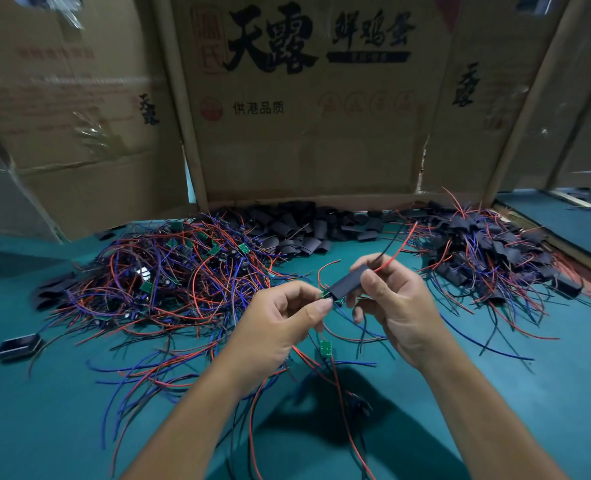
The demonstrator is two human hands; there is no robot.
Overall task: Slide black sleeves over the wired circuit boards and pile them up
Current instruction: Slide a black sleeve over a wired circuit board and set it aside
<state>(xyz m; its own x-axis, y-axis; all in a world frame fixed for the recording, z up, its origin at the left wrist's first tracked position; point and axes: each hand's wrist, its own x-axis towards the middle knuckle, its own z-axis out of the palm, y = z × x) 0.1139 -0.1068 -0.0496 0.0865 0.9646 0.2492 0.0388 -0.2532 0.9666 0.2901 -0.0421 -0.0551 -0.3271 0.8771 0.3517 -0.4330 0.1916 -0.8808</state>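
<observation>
We see both hands raised above the smooth teal desk [62, 393]; our left hand [280, 327] pinches the green circuit board [326, 294] while our right hand [391, 299] grips the flat matte black sleeve [347, 283] half over it, thin red wire out the far end; left of the hands lies a tangle of bare wired boards [169, 271], beyond them loose sleeves [308, 226], to the right the sleeved pile [488, 251].

Bare teal green table cloth [45, 410] at seven and four o'clock gives passage; tangled red and blue wire heap [169, 282] blocks ten o'clock, tall brown cardboard wall [304, 150] closes twelve.
</observation>
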